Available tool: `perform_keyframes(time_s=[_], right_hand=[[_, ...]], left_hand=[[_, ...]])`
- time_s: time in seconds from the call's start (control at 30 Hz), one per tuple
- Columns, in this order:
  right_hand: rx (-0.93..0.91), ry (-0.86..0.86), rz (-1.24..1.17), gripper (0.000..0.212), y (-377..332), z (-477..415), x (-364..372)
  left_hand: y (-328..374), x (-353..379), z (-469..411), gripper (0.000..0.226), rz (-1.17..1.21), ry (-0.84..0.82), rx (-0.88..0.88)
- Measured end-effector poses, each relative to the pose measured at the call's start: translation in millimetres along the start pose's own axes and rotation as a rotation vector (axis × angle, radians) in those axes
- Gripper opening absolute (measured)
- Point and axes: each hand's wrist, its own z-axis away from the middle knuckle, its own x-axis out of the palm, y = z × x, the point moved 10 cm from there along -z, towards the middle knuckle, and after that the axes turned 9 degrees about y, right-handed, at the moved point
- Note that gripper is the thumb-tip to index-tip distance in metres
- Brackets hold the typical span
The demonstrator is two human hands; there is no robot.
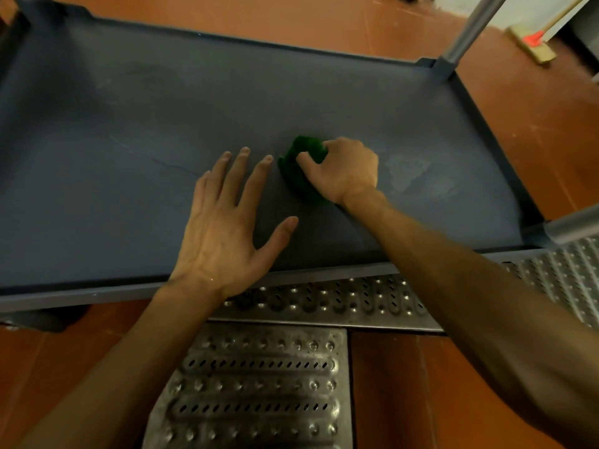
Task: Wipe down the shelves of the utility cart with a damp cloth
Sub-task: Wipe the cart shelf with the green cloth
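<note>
A dark grey cart shelf point(129, 131) with a raised rim fills the upper part of the head view. On its middle right lies a bunched green cloth point(296, 166). My right hand point(346, 171) grips the cloth from the right, fingers curled over it and pressing it onto the shelf. My left hand point(227, 218) lies flat just left of the cloth, fingers spread and straight, palm down on the shelf near its front rim. A pale damp patch point(408, 173) shows on the shelf right of my right hand.
Grey metal posts rise at the shelf's far right corner point(460, 43) and near right corner point(573, 225). Perforated metal drain grates point(259, 384) run across the orange tiled floor point(421, 384) below the cart. A broom head point(531, 43) lies at the top right.
</note>
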Motion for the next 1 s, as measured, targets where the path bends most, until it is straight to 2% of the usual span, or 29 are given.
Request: perform_keyframes(time_s=[0.17,0.3,0.53,0.63,0.77,0.83,1.0], right_hand=[[-0.105,0.035,-0.014,0.052,-31.1,5.1,0.6],[-0.174,0.092,-0.022,0.058,-53.2,18.2,-1.4],[-0.092,0.135,-0.077,0.055,-51.7,32.1,-8.4],[-0.181,0.043,-0.160,0.063,-44.4,39.9,-11.2],[-0.322,-0.269,-0.253,0.081,-28.6,51.7,-7.5],[-0.335,-0.315,-0.310,0.073,-18.1,53.3,-13.9],[-0.289,-0.171,-0.431,0.052,6.8,53.2,-47.0]], left_hand=[[-9.6,3.3,-1.6,0.083,-0.005,-0.017,-0.076],[-12.1,5.7,-1.5,0.086,-0.025,-0.029,-0.096],[-19.4,9.1,0.4,0.087,-0.023,-0.057,-0.160],[-20.2,8.5,1.0,0.088,-0.016,-0.045,-0.164],[-22.2,7.1,1.8,0.088,-0.012,-0.034,-0.176],[-23.8,7.6,2.4,0.088,-0.016,-0.044,-0.187],[-23.3,8.1,2.3,0.089,-0.021,-0.048,-0.185]])
